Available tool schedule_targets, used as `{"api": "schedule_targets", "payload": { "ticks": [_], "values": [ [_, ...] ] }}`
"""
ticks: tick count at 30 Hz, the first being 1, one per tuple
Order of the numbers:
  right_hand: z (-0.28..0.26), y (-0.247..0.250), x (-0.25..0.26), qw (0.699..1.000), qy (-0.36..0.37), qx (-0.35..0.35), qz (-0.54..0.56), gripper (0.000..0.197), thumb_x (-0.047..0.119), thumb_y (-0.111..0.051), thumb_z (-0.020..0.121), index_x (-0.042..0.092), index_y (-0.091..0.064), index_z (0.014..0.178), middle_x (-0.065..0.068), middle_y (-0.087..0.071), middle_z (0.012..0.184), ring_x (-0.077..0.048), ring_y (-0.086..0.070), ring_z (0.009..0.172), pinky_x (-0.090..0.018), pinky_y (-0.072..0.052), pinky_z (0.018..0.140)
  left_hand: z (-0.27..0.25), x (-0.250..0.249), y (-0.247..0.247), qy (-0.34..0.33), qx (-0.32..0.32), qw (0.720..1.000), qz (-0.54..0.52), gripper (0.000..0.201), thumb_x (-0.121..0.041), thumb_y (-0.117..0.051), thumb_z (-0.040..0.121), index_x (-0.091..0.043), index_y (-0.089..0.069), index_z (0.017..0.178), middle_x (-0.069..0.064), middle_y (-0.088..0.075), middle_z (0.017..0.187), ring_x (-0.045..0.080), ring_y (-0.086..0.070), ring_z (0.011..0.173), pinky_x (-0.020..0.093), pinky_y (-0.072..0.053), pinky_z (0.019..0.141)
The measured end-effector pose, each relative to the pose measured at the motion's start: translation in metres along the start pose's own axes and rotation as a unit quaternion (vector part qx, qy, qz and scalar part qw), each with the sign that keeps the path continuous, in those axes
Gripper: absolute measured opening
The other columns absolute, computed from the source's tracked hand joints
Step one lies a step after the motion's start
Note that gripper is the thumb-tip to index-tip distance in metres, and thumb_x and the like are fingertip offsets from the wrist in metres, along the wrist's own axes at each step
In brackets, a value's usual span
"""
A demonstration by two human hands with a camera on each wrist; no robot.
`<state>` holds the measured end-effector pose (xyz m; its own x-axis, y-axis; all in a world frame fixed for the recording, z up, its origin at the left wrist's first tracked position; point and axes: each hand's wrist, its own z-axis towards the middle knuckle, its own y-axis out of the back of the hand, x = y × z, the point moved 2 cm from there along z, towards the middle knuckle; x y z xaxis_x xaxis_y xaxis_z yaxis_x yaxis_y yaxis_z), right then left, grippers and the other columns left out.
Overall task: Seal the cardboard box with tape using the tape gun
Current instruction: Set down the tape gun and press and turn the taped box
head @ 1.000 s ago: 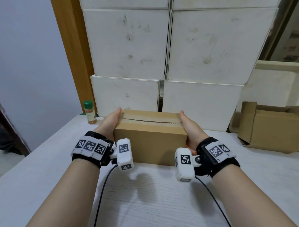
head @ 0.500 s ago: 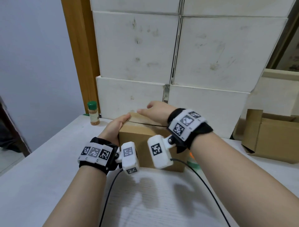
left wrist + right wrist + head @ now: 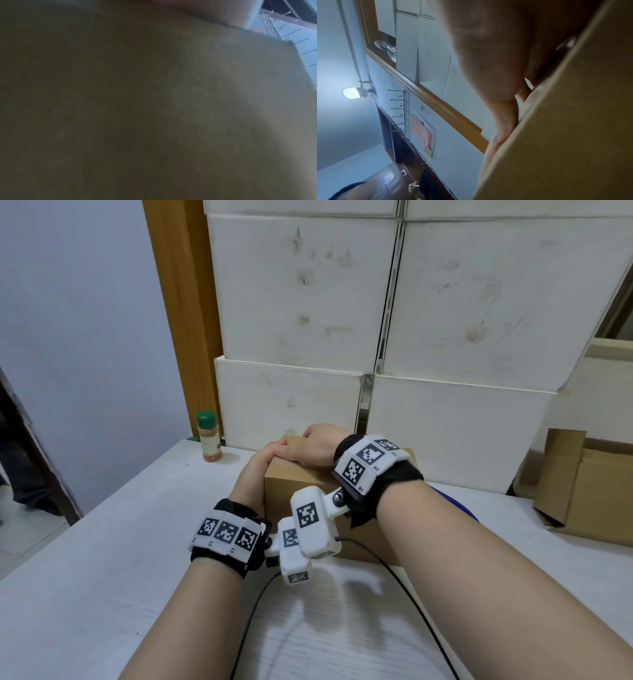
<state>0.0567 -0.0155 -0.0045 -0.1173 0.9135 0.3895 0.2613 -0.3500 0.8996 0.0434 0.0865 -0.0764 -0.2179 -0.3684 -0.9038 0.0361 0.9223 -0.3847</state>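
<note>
A brown cardboard box (image 3: 301,484) stands on the white table (image 3: 102,542) with its flaps down. My left hand (image 3: 255,474) lies flat against the box's left side, fingertips at the top edge. My right hand (image 3: 310,446) reaches across the top and rests palm down on it, fingers meeting the left fingertips at the left edge. In the right wrist view the palm (image 3: 488,60) lies on the box (image 3: 573,121). Cardboard (image 3: 154,94) fills the dark left wrist view. Something curved and blue (image 3: 454,501) peeks out behind my right forearm; I cannot tell what it is.
White boxes (image 3: 291,402) are stacked right behind the cardboard box. A green-capped spice bottle (image 3: 208,436) stands at the back left. An open cardboard box (image 3: 589,487) sits at the right. Wrist cables (image 3: 253,611) trail over the near table. A person (image 3: 412,188) stands off to the left.
My right hand left the box's right side, swung over the top and now rests on it by the left edge. The left hand has stayed on the left side.
</note>
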Motion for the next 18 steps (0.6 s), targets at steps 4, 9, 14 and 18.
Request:
{"api": "schedule_targets", "payload": {
  "ticks": [4,9,14,18],
  "values": [
    [0.003,0.001,-0.002,1.000,-0.005,0.005,0.009,0.058,0.060,-0.053,0.085,0.011,-0.061,0.115,-0.007,-0.062,0.114,-0.023,-0.057,0.102,-0.029,-0.041,0.083,0.000,0.001,0.000,-0.001,0.001,1.000,-0.001,0.041,-0.044,-0.044,0.091,-0.012,-0.068,0.080,0.010,-0.065,0.066,0.021,-0.061,0.057,0.024,-0.048,0.055],
    [-0.002,0.013,-0.011,1.000,-0.017,0.010,-0.012,0.054,0.049,-0.059,0.086,0.009,-0.060,0.122,-0.007,-0.063,0.121,-0.024,-0.059,0.107,-0.028,-0.043,0.081,-0.002,0.007,0.002,0.043,-0.026,0.998,-0.026,0.040,-0.053,-0.059,0.078,-0.014,-0.067,0.073,0.008,-0.063,0.055,0.020,-0.060,0.051,0.028,-0.046,0.060],
    [-0.010,0.021,-0.031,0.999,-0.042,-0.003,-0.007,0.051,0.043,-0.065,0.084,0.007,-0.062,0.119,-0.009,-0.063,0.122,-0.023,-0.055,0.095,-0.027,-0.040,0.076,0.003,0.008,0.004,0.078,-0.066,0.995,-0.017,0.056,-0.058,-0.069,0.066,-0.014,-0.062,0.100,0.010,-0.063,0.062,0.023,-0.060,0.061,0.028,-0.047,0.062],
    [-0.015,0.025,-0.045,0.998,-0.057,-0.006,-0.005,0.041,0.044,-0.066,0.084,0.009,-0.065,0.105,-0.009,-0.064,0.108,-0.024,-0.055,0.091,-0.027,-0.042,0.067,0.005,0.009,0.006,0.068,-0.066,0.995,-0.008,0.054,-0.057,-0.067,0.069,-0.013,-0.061,0.099,0.011,-0.063,0.060,0.023,-0.059,0.063,0.028,-0.047,0.062]
  ]
}}
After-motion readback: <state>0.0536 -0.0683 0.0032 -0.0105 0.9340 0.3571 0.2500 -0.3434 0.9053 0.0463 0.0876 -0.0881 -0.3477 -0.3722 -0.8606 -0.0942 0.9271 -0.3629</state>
